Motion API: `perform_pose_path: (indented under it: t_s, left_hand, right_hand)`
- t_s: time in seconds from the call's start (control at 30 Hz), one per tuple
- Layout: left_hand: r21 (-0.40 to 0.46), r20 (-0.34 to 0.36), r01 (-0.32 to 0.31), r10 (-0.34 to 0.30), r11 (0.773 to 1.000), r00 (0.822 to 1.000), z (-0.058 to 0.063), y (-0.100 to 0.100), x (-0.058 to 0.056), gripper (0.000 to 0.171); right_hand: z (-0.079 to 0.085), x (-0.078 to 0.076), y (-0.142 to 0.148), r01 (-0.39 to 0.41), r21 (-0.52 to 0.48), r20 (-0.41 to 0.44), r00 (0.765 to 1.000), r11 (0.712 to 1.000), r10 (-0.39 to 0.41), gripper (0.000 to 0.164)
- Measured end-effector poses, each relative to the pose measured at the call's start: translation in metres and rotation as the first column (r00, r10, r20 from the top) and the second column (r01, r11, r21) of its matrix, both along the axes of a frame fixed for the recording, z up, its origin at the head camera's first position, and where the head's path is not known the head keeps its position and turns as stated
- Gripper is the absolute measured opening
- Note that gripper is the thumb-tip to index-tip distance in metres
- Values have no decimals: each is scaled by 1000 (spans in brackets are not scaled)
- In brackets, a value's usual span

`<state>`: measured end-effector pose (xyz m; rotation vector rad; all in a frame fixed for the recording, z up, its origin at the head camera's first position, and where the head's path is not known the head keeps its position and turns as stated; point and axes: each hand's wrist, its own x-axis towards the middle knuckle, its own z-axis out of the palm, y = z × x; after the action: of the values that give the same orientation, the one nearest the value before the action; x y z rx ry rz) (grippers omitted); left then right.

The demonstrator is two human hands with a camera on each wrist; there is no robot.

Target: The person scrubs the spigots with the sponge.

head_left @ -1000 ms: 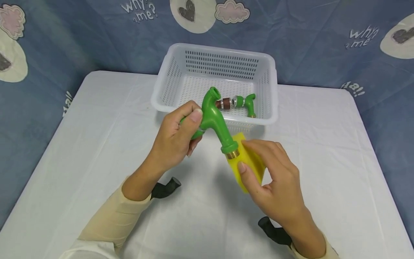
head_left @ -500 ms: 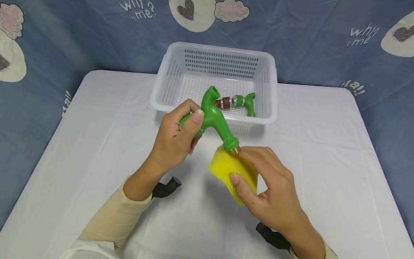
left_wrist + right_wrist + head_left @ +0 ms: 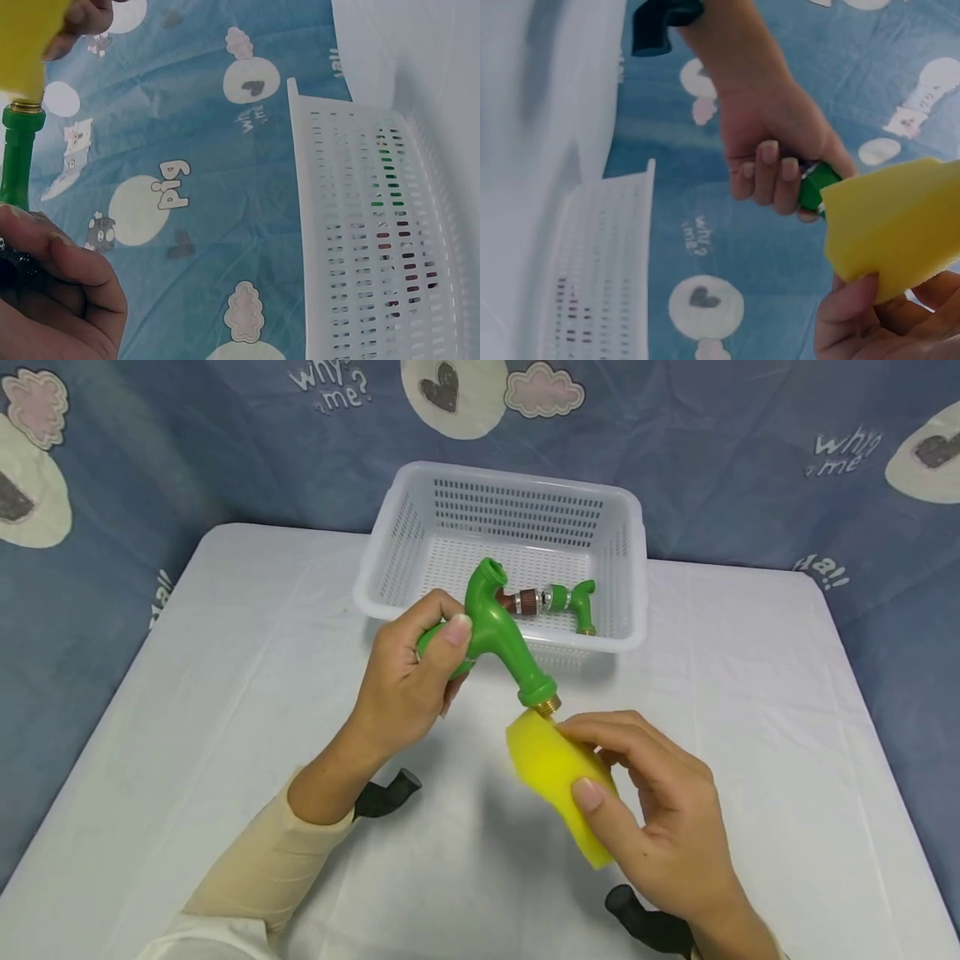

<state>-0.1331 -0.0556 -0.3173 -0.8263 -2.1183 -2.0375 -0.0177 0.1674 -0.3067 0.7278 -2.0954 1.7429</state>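
Observation:
My left hand (image 3: 408, 672) grips a green tap (image 3: 498, 631) by its left end, holding it up in front of the basket. The tap's brass threaded end (image 3: 549, 705) points down to the right. A yellow sponge (image 3: 558, 768) is pinched between the thumb and fingers of my right hand (image 3: 660, 810), its upper edge right at the brass thread. In the left wrist view, the sponge (image 3: 26, 45) overlaps the end of the thread. The right wrist view shows the sponge (image 3: 892, 225) in front of most of the tap, with my left fingers curled round the green part (image 3: 817, 186).
Behind the hands stands a white perforated basket (image 3: 382, 602). Inside lie a small green tap (image 3: 582, 606) and a brown connector (image 3: 527, 602). A white cloth covers the table (image 3: 750, 735), and a blue printed curtain (image 3: 720, 460) hangs behind it.
The sponge has slid from beside the threaded end to below it, turning in my right hand, which moved down, then back to the right. My left hand keeps the tap nearly still.

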Motion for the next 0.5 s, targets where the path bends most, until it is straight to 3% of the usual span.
perform_pose_path:
  t_s: [0.13, 0.3, 0.4, 0.5]
  left_hand:
    - [-10, -6, -5, 5, 1000, 1000, 0, 1, -1, 26]
    - [-8, -1, -2, 2, 1000, 1000, 1, 1, -1, 26]
    - [-4, 5, 6, -6, 1000, 1000, 1, 1, 0, 26]
    - [-4, 10, 3, -3, 1000, 1000, 2, 0, 1, 26]
  right_hand:
    - [-1, 3, 10, -42, -139, 62, 997, 989, 51, 30]
    - [0, 1, 21, 91, -249, 36, 996, 964, -85, 31]
    - [1, -3, 19, 173, -144, 8, 985, 974, -174, 33]
    - [-1, -9, 14, 206, 5, -17, 978, 978, -206, 33]
